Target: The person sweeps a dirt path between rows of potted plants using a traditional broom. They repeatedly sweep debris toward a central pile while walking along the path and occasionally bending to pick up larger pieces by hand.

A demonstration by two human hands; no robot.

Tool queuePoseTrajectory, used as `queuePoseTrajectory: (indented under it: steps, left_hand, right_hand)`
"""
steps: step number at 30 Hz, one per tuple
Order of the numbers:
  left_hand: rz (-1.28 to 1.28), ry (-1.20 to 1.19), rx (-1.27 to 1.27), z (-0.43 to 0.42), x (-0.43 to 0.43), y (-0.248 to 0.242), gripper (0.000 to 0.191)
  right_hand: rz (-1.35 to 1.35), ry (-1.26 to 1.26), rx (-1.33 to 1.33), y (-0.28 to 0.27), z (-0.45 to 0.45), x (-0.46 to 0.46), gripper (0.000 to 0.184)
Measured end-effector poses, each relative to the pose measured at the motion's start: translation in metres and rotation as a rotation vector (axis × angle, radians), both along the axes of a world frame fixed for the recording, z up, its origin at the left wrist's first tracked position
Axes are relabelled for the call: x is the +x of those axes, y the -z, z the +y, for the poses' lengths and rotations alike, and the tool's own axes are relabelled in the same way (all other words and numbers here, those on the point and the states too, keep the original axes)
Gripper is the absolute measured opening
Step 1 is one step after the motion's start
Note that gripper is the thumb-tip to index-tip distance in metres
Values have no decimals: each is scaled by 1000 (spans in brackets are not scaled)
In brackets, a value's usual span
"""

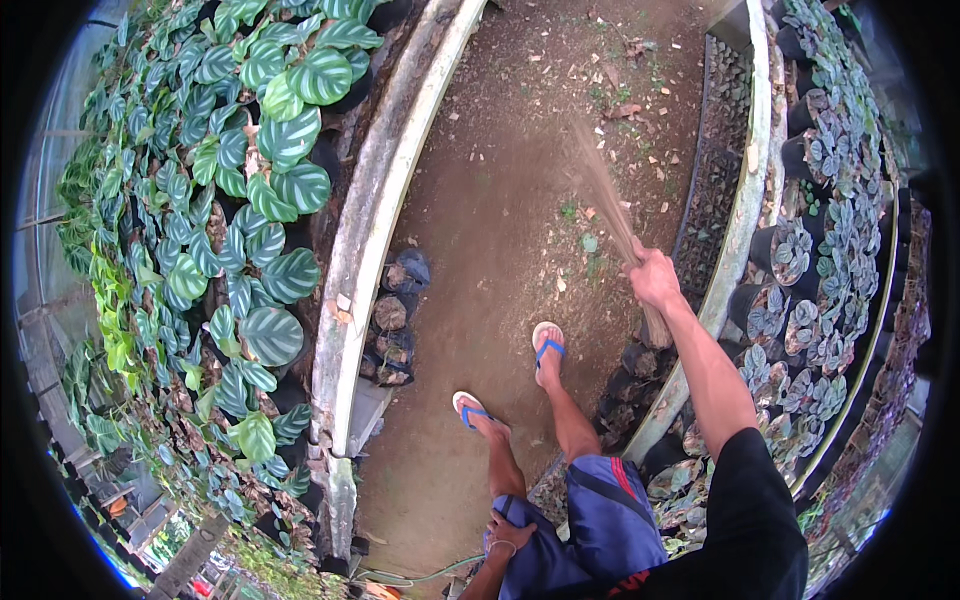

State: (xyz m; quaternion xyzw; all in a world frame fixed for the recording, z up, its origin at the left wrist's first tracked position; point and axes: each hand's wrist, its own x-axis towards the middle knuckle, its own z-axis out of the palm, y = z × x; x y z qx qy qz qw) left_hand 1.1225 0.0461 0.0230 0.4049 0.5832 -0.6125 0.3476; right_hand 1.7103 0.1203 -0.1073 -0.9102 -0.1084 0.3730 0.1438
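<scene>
My right hand (652,279) grips the bound end of a stick broom (616,217). The broom's thin bristles fan out forward over the dirt path (480,225), and their tips are blurred. Bent over my left leg, my left hand (510,531) rests on the blue shorts near the knee and holds nothing. A band circles the left wrist. Dry leaf bits and wood chips (561,283) lie scattered on the soil around and beyond the broom.
Raised beds with pale concrete rims (382,225) flank the path, striped-leaf plants (274,334) left, potted plants (791,251) right. Soil-filled black bags (391,315) sit by the left rim, more (637,360) near my right foot. A green hose (427,577) crosses behind my feet.
</scene>
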Motion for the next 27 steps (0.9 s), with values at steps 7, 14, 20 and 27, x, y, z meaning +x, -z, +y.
queuePoseTrajectory:
  steps: [7,14,20,27]
  left_hand:
    - [10,5,-9,5,9,1,141]
    - [-37,38,21,4,0,2,142]
    - [-20,56,8,5,-3,9,143]
    - [-26,6,0,10,-6,12,145]
  right_hand:
    - [557,-269,72,-101,-36,-155,46]
    - [88,-618,-225,-32,23,-55,31]
    - [-17,57,12,-19,28,56,47]
    - [749,-373,-21,-81,5,-136,42]
